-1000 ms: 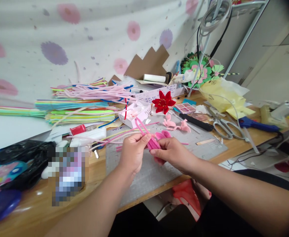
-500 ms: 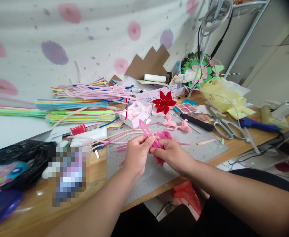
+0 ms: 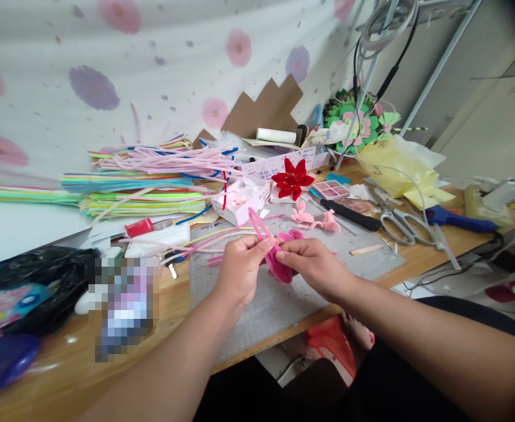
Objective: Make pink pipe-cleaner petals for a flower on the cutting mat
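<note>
Both hands meet above the grey cutting mat (image 3: 257, 319). My left hand (image 3: 242, 264) pinches bright pink pipe cleaners (image 3: 280, 266), and a narrow loop of them sticks up past its fingertips. From the right, my right hand (image 3: 312, 262) grips the same pink piece with thumb and fingers. A rounded pink part hangs between the hands, and more pink loops show behind the right fingers. Light pink shaped pieces (image 3: 302, 215) lie on the mat beyond. Behind them sits a red flower (image 3: 293, 179), beside a small white box (image 3: 241, 202).
Bundles of coloured pipe cleaners (image 3: 143, 202) lie at the back left. Scissors (image 3: 400, 225), a black-handled tool (image 3: 349, 215) and a blue glue gun (image 3: 459, 221) are on the right. A black plastic bag (image 3: 64, 287) lies at the left.
The pink piece between my hands has turned, so a rounded part now shows below the fingers. My right hand has shifted slightly. The whole view has moved a little.
</note>
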`<state>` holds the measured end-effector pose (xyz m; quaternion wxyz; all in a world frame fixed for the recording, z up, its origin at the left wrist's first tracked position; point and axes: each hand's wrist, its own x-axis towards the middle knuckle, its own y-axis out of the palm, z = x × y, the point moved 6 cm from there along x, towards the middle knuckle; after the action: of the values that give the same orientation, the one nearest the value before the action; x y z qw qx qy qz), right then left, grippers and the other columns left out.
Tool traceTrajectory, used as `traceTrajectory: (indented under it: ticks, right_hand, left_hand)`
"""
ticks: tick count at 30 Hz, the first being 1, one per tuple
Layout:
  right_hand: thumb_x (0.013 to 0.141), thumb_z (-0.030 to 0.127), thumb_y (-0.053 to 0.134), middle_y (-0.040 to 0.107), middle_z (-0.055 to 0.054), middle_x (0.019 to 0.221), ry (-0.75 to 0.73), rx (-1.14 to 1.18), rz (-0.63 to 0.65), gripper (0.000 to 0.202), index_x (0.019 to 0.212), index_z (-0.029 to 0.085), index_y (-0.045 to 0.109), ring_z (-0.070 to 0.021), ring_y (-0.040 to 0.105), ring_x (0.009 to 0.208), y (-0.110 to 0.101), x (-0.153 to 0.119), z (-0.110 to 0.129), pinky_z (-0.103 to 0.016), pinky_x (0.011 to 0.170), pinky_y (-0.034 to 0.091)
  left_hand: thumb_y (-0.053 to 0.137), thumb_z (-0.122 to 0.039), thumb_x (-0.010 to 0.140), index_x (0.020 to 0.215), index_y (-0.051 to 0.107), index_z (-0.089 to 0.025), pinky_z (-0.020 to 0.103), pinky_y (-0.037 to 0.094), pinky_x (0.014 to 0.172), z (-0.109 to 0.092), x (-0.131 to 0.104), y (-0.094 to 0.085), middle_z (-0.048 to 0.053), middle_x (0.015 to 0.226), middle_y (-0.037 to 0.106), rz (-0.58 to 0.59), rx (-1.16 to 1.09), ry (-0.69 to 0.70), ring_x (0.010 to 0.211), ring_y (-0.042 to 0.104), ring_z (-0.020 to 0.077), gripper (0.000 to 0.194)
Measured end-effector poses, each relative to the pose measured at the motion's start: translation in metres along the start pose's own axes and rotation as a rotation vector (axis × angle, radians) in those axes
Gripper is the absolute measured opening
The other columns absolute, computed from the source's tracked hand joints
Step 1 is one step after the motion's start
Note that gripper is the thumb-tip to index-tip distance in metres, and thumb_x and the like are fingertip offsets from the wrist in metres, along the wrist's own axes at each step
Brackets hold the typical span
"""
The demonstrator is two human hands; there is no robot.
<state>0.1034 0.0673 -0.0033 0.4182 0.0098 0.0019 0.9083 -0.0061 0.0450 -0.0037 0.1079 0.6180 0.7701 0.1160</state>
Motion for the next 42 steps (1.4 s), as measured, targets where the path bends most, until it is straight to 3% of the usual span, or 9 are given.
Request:
traceTrajectory:
  ticks: [4,8,14,20,27,33,37,42]
  right_hand:
    - [0.074,0.044,0.062,0.048,0.003,0.051,0.089,0.135,0.04,0.035,0.057,0.015,0.053,-0.0081,0.041,0.047,0.0,0.0,-0.005,-0.024,0.05,0.034]
    - [0.077,0.044,0.059,0.051,0.001,0.052,0.049,-0.043,0.046,0.036,0.057,0.015,0.056,-0.0091,0.044,0.049,0.001,0.001,-0.003,-0.023,0.05,0.034]
    - [0.073,0.048,0.062,0.053,0.001,0.051,0.011,-0.084,-0.118,0.039,0.054,0.015,0.055,-0.0086,0.043,0.048,-0.003,0.003,-0.007,-0.022,0.047,0.031]
    - [0.075,0.047,0.06,0.051,0.001,0.049,-0.036,-0.147,-0.169,0.039,0.052,0.015,0.054,-0.0092,0.042,0.048,-0.005,0.002,0.002,-0.023,0.049,0.032]
    - [0.079,0.046,0.054,0.046,0.002,0.05,-0.074,-0.429,-0.132,0.04,0.052,0.016,0.053,-0.0094,0.039,0.049,-0.006,0.003,0.012,-0.022,0.047,0.029]
    - [0.081,0.039,0.058,0.058,-0.002,0.055,-0.257,-0.915,-0.044,0.029,0.063,0.017,0.064,-0.0108,0.046,0.05,-0.014,-0.007,0.034,-0.025,0.051,0.029]
    - [0.083,0.032,0.057,0.064,-0.002,0.064,-0.346,-0.755,-0.111,0.021,0.07,0.019,0.066,-0.0118,0.053,0.056,-0.028,-0.009,0.05,-0.024,0.054,0.035]
    - [0.079,0.031,0.06,0.062,-0.001,0.061,-0.12,-0.395,-0.064,0.018,0.07,0.017,0.065,-0.0115,0.054,0.054,-0.031,-0.001,0.036,-0.024,0.05,0.039]
  left_hand:
    - [0.074,-0.026,0.064,0.063,0.067,-0.011,0.029,0.046,0.067,0.001,0.001,-0.001,0.002,0.059,0.061,0.02,0.015,-0.012,0.059,0.054,0.0122,0.017]
    - [0.073,-0.025,0.065,0.07,0.07,-0.011,0.027,0.045,0.064,0.004,0.0,-0.001,0.001,0.057,0.059,0.018,0.032,-0.019,0.06,0.055,0.013,0.016]
    - [0.071,-0.026,0.069,0.071,0.069,-0.012,0.027,0.045,0.066,0.009,-0.007,0.011,0.003,0.064,0.064,0.025,-0.102,-0.018,0.062,0.057,0.0133,0.014]
    - [0.068,-0.028,0.074,0.067,0.068,-0.014,0.025,0.045,0.068,0.009,-0.012,0.015,0.002,0.066,0.064,0.043,-0.178,-0.022,0.064,0.057,0.0124,0.015]
    - [0.069,-0.025,0.072,0.083,0.074,-0.015,0.034,0.042,0.09,0.0,-0.011,0.013,0.01,0.09,0.071,0.112,-0.068,-0.011,0.092,0.061,0.0211,0.016]
    - [0.069,-0.029,0.072,0.082,0.073,-0.015,0.031,0.046,0.075,0.001,-0.007,0.004,0.007,0.079,0.071,0.068,0.034,0.03,0.076,0.061,0.019,0.018]
    - [0.068,-0.031,0.073,0.074,0.072,-0.012,0.026,0.044,0.064,0.006,-0.007,0.005,0.006,0.07,0.068,0.113,0.109,-0.006,0.066,0.058,0.0156,0.019]
    - [0.069,-0.033,0.072,0.066,0.067,-0.01,0.029,0.046,0.059,0.011,-0.009,0.011,0.007,0.062,0.066,0.163,0.1,-0.128,0.06,0.061,0.0178,0.023]
